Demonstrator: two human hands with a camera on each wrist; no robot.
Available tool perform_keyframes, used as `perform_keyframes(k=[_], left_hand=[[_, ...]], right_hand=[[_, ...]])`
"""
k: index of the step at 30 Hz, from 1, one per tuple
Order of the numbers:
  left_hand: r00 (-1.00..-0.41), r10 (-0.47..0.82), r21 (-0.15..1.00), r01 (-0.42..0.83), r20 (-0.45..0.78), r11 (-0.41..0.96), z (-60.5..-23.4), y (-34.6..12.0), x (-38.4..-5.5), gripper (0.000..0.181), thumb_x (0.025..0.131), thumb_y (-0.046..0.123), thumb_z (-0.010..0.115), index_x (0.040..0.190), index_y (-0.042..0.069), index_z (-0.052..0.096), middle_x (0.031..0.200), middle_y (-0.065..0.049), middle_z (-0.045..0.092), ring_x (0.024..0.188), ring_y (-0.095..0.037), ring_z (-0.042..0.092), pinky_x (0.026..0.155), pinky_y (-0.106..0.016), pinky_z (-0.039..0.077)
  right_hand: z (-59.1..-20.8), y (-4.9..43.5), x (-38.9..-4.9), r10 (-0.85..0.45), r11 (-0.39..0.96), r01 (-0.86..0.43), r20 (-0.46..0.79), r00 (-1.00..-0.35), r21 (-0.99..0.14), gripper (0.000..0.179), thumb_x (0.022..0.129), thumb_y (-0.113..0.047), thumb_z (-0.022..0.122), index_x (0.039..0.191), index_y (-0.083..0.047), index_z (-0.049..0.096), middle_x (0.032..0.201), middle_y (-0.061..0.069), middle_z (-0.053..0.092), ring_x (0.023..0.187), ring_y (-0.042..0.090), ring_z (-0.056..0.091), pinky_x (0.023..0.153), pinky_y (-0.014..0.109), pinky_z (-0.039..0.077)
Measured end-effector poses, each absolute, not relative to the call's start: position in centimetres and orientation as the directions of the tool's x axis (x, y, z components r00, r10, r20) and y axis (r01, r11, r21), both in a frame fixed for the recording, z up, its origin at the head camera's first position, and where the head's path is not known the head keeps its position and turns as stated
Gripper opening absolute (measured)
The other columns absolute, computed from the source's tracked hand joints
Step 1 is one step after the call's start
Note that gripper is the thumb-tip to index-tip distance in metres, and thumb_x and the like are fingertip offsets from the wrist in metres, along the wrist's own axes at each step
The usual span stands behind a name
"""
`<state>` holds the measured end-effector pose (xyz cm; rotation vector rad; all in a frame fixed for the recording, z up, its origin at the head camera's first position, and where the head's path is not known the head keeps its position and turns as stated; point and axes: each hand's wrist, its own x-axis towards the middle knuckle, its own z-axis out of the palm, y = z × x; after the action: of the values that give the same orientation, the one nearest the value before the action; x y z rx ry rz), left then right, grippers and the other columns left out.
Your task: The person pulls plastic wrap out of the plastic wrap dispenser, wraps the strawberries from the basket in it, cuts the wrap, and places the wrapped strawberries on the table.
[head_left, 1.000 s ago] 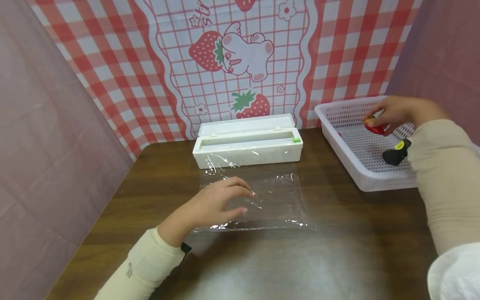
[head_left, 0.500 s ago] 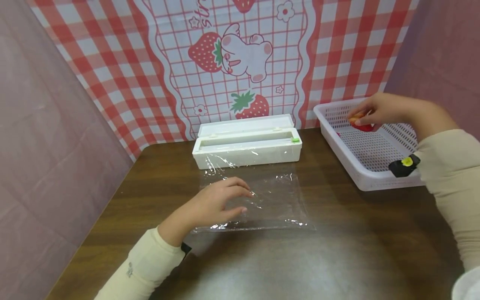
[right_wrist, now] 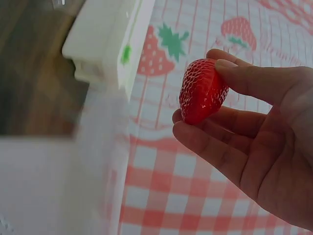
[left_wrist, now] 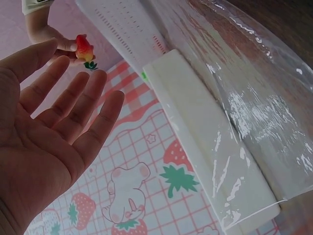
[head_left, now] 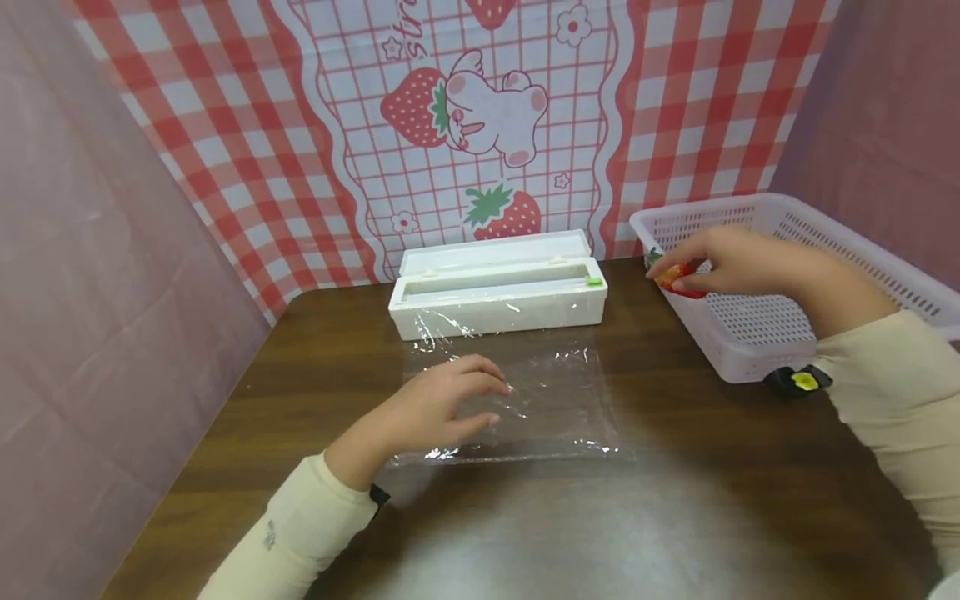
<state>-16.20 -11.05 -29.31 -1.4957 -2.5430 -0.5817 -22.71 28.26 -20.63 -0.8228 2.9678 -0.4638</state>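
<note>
My right hand (head_left: 750, 262) pinches a strawberry (right_wrist: 203, 90) between thumb and fingertips, over the left rim of the white basket (head_left: 693, 329). The fruit is glossy red with a yellowish part and a green leafy top, as the left wrist view shows. Relaxed and holding nothing, my left hand (head_left: 431, 408) hovers over the left part of a clear sheet of plastic wrap (head_left: 551, 408). That wrap stretches over the front of a long white wrap dispenser (head_left: 498, 317), whose lid stands raised, and lies across the table toward me.
A small green piece (head_left: 594, 282) sits at the dispenser's right end. Behind the brown wooden table (head_left: 315, 342) hangs a red checked cloth (head_left: 480, 108) with strawberry prints. Pinkish curtains (head_left: 112, 275) close off both sides.
My right hand has carried the strawberry leftward and toward me, from inside the basket to its left rim. The left hand has stayed in place over the wrap.
</note>
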Motion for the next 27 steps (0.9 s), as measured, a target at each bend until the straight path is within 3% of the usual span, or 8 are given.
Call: perform_keyframes(k=[8, 17, 27], left_hand=[[-0.48, 0.817, 0.259, 0.873, 0.319, 0.413, -29.5, -11.0, -16.7, 0.026, 0.089, 0.019, 0.071, 0.112, 0.009, 0.069, 0.116, -0.001, 0.061, 0.107, -0.015, 0.059, 0.091, -0.031, 0.05], [-0.479, 0.812, 0.273, 0.874, 0.333, 0.403, -29.7, -11.2, -16.8, 0.025, 0.088, 0.018, 0.071, 0.112, 0.009, 0.069, 0.116, -0.002, 0.062, 0.105, -0.014, 0.06, 0.089, -0.03, 0.051], [-0.495, 0.804, 0.28, 0.865, 0.329, 0.417, -29.6, -11.6, -16.8, 0.025, 0.089, 0.018, 0.071, 0.112, 0.009, 0.069, 0.116, -0.001, 0.061, 0.103, -0.013, 0.06, 0.087, -0.029, 0.051]], right_hand=[[-22.7, 25.1, -21.9, -0.663, 0.701, -0.647, 0.059, -0.746, -0.3, 0.03, 0.087, -0.003, 0.071, 0.114, -0.015, 0.072, 0.105, 0.0, 0.069, 0.083, 0.015, 0.058, 0.071, 0.032, 0.056], [-24.8, 21.5, -21.8, -0.783, 0.568, -0.772, 0.103, -0.614, -0.285, 0.031, 0.085, 0.0, 0.072, 0.112, -0.013, 0.074, 0.107, 0.004, 0.068, 0.076, 0.013, 0.055, 0.064, 0.027, 0.052], [-26.6, 17.7, -22.2, -0.867, 0.436, -0.861, 0.135, -0.48, -0.263, 0.034, 0.082, 0.002, 0.075, 0.115, -0.008, 0.072, 0.11, 0.006, 0.07, 0.094, 0.018, 0.063, 0.078, 0.034, 0.056]])
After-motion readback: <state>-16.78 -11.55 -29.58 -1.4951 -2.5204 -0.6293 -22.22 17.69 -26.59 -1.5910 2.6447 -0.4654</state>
